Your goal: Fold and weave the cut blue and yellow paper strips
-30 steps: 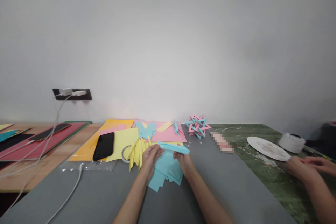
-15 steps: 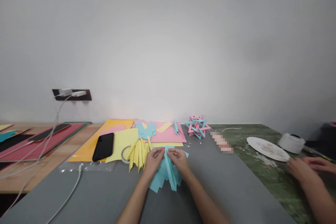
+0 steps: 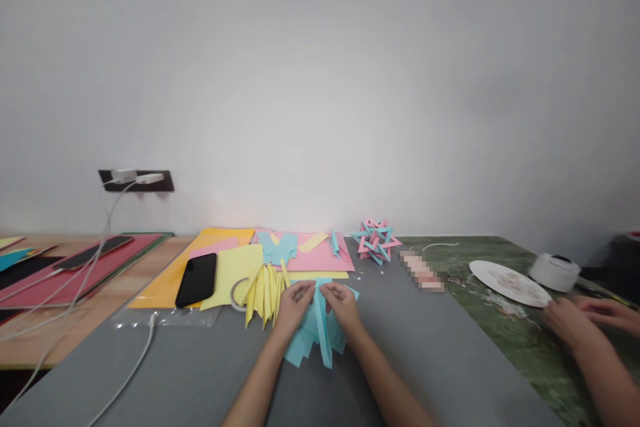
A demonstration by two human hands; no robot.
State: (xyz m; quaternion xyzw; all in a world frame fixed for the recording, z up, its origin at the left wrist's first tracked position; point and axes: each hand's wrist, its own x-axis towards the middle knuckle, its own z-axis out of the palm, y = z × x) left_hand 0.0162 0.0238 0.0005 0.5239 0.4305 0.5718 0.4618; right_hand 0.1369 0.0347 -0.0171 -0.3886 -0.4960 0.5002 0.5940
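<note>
A folded strip of blue paper (image 3: 323, 332) hangs between my hands, its top end pinched in the fingertips of my left hand (image 3: 296, 300) and my right hand (image 3: 341, 300). Both hands are closed on it. Under them lies a pile of loose blue paper pieces (image 3: 300, 345) on the grey tabletop. Left of my left hand is a bunch of folded yellow paper strips (image 3: 264, 295), partly over a roll of tape (image 3: 237, 293). Behind my right hand stands a pink and blue paper star model (image 3: 376, 241).
A black phone (image 3: 197, 279) lies on yellow and orange sheets. A white cable (image 3: 137, 367) crosses the left front. At right, another person's hands (image 3: 575, 323) are by a white plate (image 3: 507, 283) and a white container (image 3: 555, 271). A pink sheet (image 3: 315, 260) lies against the wall.
The lower end of the blue strip has swung slightly left and down. My hands stay in nearly the same place, still pinching it.
</note>
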